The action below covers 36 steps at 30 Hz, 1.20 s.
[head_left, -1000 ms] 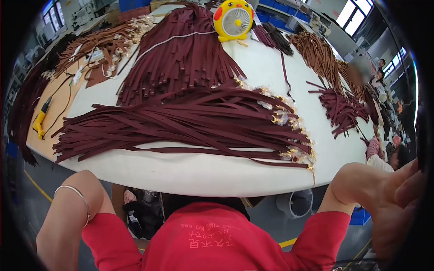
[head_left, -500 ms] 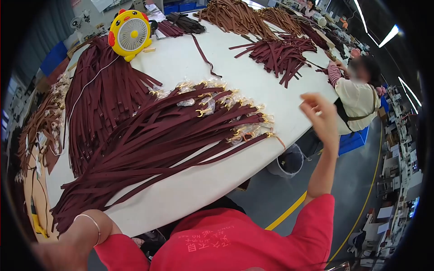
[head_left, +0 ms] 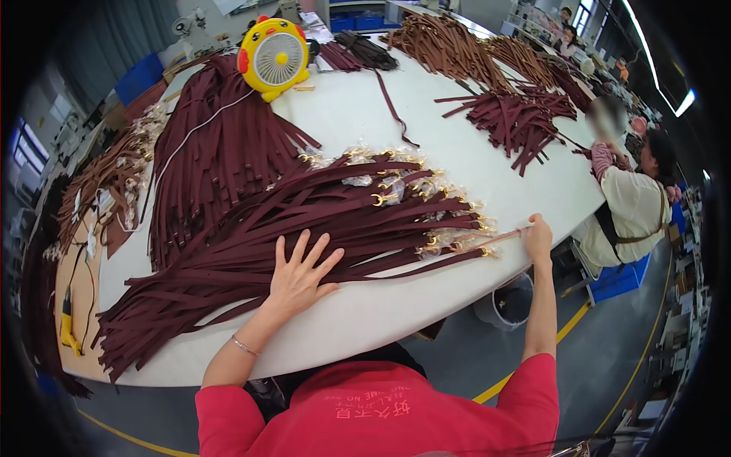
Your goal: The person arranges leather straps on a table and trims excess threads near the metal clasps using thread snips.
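Observation:
A wide bundle of dark maroon straps (head_left: 251, 221) lies across the white table (head_left: 365, 305), its gold clasps and clear plastic wraps at the right end. My left hand (head_left: 299, 278) rests on the straps' near side with fingers spread. Beyond the clasps, at the table's right edge, my right hand (head_left: 538, 238) is closed on the end of a thin light-brown cord (head_left: 506, 237). The cord runs left toward the clasps; where it ends there is hard to see.
A yellow chick-shaped fan (head_left: 278, 59) stands behind, beside another maroon strap pile (head_left: 221, 152). Brown straps (head_left: 449, 49) and short maroon ones (head_left: 518, 122) lie at the back right. A seated person (head_left: 632, 194) works at the right; a bin (head_left: 506, 301) stands below the edge.
The view has turned. My left hand has come from below the table edge onto the straps. My right hand has moved down to the table edge and taken hold of the cord.

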Available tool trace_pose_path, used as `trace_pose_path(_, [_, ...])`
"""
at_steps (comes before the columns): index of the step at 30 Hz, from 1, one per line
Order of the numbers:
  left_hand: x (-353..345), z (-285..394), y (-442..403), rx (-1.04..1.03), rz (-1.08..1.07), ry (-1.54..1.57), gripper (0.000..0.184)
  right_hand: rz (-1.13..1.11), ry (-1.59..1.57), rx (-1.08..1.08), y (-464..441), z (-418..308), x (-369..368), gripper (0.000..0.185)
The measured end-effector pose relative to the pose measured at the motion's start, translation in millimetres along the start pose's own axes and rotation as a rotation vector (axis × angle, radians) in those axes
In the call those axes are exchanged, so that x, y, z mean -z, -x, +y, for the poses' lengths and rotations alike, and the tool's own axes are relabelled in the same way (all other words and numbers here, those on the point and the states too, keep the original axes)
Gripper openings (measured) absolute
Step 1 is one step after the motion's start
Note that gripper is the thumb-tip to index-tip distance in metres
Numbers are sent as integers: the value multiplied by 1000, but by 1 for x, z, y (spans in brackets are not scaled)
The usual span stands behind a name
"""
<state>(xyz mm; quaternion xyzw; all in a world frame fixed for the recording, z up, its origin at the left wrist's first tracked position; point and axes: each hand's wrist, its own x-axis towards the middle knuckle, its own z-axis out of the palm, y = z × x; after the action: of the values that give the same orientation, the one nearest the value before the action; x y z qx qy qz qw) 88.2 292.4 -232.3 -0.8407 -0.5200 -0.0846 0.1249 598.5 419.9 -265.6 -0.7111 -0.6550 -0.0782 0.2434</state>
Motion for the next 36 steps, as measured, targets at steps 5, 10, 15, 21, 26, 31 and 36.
trace_pose_path(5, [-4, -2, 5, -32, 73, 25, 69, 144, 201, -140, -39, 46, -38, 15])
trace_pose_path(10, [-2, -10, 35, 71, 172, 71, 77, 24, -678, 138, -32, -108, -15, 42])
trace_pose_path(15, [21, -50, 99, 241, 152, 161, 89, -254, -301, 1008, 58, -289, 31, 90])
trace_pose_path(21, [48, -93, 170, 370, 86, -31, 108, -301, -202, 1161, 89, -327, -3, 84])
trace_pose_path(26, [80, -151, 172, 424, -149, 112, 92, -229, -289, 1328, 100, -385, -3, 78])
trace_pose_path(31, [61, -213, 128, 631, -135, 255, 49, -233, -353, 1579, 139, -472, -7, 76])
trace_pose_path(36, [39, -212, 131, 652, -278, 387, 54, -256, -362, 1578, 144, -525, -14, 79])
